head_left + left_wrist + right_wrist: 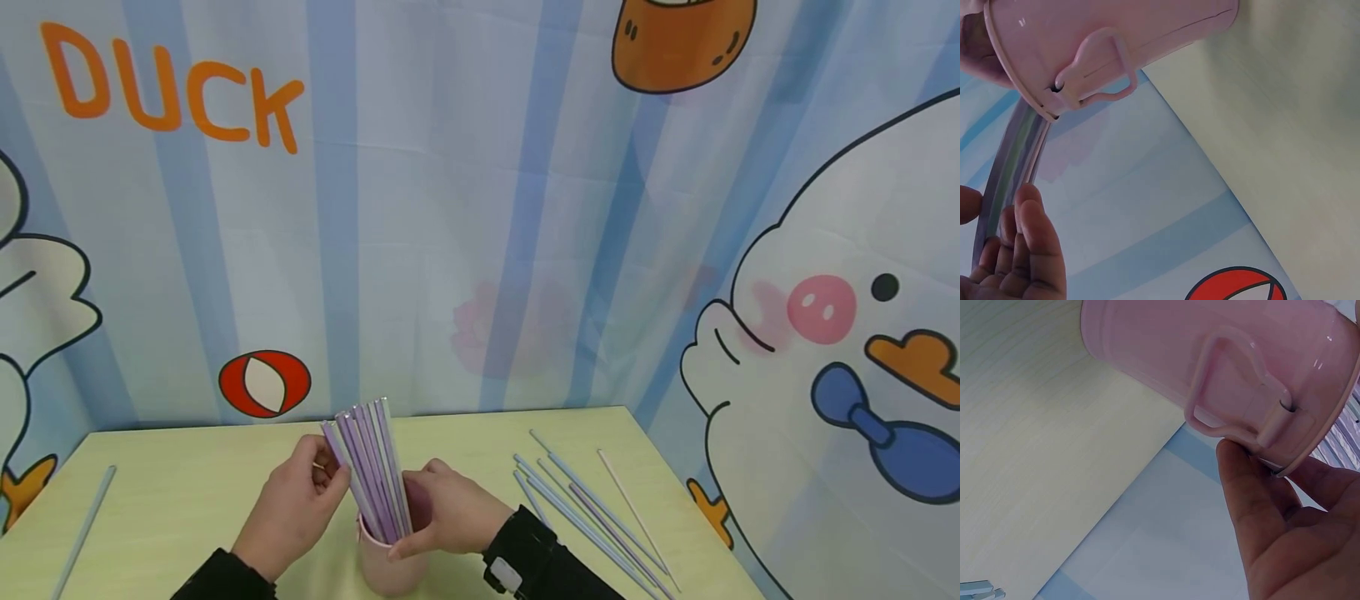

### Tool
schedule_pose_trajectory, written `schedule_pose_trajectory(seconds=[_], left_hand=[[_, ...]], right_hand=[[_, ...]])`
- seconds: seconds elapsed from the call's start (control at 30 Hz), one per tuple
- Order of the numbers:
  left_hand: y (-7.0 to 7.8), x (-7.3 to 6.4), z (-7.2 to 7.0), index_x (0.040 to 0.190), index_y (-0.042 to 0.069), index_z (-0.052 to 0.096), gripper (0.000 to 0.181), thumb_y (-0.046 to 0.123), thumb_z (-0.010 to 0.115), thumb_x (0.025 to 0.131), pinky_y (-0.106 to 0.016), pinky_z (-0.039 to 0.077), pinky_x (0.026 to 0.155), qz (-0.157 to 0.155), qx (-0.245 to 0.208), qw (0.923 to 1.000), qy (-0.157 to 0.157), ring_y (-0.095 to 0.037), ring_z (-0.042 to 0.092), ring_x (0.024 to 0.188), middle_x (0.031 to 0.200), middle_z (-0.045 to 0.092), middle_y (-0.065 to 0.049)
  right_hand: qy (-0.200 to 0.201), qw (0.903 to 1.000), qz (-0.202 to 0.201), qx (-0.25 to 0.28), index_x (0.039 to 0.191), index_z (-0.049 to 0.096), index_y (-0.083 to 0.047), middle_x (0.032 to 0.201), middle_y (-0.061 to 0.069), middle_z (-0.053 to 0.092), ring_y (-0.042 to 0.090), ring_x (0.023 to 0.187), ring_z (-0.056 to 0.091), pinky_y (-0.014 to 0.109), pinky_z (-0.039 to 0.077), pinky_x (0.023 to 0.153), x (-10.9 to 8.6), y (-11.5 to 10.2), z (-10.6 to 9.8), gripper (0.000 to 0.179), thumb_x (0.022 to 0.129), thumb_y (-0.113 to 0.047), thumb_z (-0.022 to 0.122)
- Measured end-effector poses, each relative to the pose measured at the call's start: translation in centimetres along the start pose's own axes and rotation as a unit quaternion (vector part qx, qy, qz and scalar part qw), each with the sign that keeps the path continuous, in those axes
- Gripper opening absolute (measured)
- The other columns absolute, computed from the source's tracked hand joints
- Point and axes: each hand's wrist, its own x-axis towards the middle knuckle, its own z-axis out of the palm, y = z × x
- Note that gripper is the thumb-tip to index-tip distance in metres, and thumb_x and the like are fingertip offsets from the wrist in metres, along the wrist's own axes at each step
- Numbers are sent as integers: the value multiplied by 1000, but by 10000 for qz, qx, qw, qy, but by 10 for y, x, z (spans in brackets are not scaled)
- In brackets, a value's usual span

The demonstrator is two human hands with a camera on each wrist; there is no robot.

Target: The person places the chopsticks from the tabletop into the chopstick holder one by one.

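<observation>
A pink metal pail (386, 567) with small side handles stands near the table's front edge, holding a bundle of purple and whitish straws (371, 467) that lean left. My left hand (296, 504) is at the bundle's upper left, and in the left wrist view its thumb and curled fingers (1038, 234) lie on either side of the straws. With my right hand (453, 508) I grip the pail's rim from the right, thumb in front. The right wrist view shows its fingers (1244, 494) at the rim beside a pail handle (1197, 394).
Several loose blue, purple and white straws (592, 517) lie in a spread on the right of the pale wooden table (217, 467). One bluish straw (84, 533) lies alone at the far left. A striped curtain (435, 250) with duck prints hangs behind the table.
</observation>
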Motion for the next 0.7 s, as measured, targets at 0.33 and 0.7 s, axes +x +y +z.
schedule_pose_trajectory(seconds=[0.33,0.7], left_hand=[[-2,-2,3,111,3,46,24,18,58,97,-35,56,72,-21,1,10000,-49,-19,54,80,91,58,-8],[-6,-2,7,113,3,48,25,21,57,97,-33,55,70,-167,-6,9997,-170,-19,53,80,91,57,-8]], right_hand=[[-66,9999,84,123,140,54,-26,101,-9,56,6,91,47,25,50,83,1,-1,-1,83,68,-60,78],[-58,9999,71,138,140,54,-27,102,-10,57,6,91,47,25,50,82,2,2,1,83,68,-60,78]])
